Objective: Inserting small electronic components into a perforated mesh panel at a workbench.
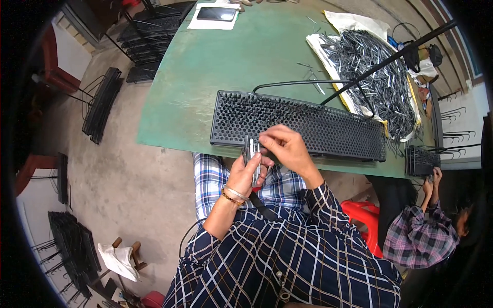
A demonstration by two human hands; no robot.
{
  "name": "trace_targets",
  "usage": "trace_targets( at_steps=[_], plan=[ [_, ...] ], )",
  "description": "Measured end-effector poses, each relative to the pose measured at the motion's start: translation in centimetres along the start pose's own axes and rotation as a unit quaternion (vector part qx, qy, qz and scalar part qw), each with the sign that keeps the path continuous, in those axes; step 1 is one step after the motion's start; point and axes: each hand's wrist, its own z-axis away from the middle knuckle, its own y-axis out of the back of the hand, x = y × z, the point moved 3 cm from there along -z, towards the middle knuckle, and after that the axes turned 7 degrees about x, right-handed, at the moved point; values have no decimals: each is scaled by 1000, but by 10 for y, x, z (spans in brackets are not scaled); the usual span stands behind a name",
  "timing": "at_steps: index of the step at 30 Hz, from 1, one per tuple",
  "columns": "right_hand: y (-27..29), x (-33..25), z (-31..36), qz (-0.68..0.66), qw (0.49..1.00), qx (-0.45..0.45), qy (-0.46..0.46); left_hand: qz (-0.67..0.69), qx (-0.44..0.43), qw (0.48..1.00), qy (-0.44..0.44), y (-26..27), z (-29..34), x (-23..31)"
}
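My left hand (241,175) is closed round a small bundle of thin grey and black strips (251,148), held upright at the near edge of the table. Just right of the bundle's upper end is my right hand (288,150), its thumb and fingers pinched together; what they hold, if anything, is too small to make out. Both hands are at the near side of a long black perforated rack (334,126) with a bent rod handle. Many of its holes on the left and along the far side carry dark upright pieces.
The rack lies on a green table (190,72). Behind it, a white sack (354,21) lies spread under a heap of loose strips (367,66). A phone (216,14) rests at the far left. To the right, another person (421,236) works at a similar rack (422,160).
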Motion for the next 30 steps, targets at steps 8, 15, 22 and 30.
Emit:
trace_targets(
  at_steps=[8, 15, 22, 30],
  plan=[
    [-33, 9, 9, -108, 986, -22, -125, -34, 18, 999, -13, 22, 11, 3],
    [-38, -21, -10, -63, 994, 54, -66, 16, 63, 998, -14, 39, 15, 6],
    [-47, -31, -40, -75, 988, 135, -15, 42, 92, 995, -9, 49, 15, 19],
    [-56, -17, -48, 53, 969, 191, 149, 40, 96, 995, -6, 52, 11, 10]
  ],
)
